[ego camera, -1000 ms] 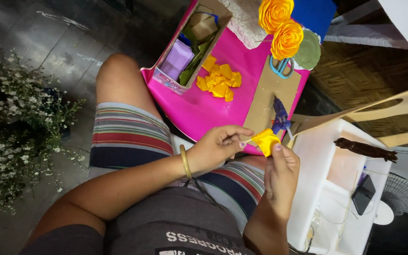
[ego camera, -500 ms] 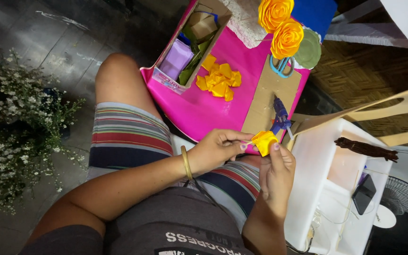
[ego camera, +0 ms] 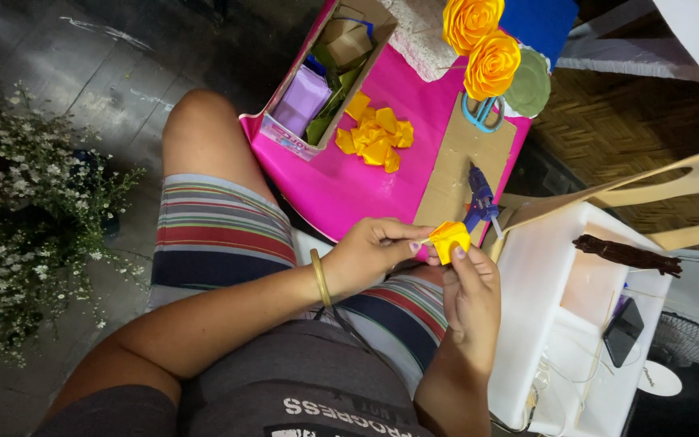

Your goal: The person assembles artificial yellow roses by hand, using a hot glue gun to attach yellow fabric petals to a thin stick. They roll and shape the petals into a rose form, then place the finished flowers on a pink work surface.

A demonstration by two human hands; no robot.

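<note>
We see the left hand [ego camera: 370, 255] and the right hand [ego camera: 472, 295], fingers pinched together on one small folded yellow paper piece [ego camera: 449, 239] over the lap, with two round yellow paper roses [ego camera: 480, 44] at twelve o'clock and one blue glue gun [ego camera: 480, 197] nearby.

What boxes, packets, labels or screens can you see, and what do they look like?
Cardboard box: top middle, on the pink sheet; long, brown, open, holding folded paper.
Purple packet: inside that box; flat and shiny.
Label strip: on the box's near end; pale, with small print.
Phone: lower right, on the white container; dark, flat, screen off.
Both hands hold a yellow paper piece, which is no package.
</note>
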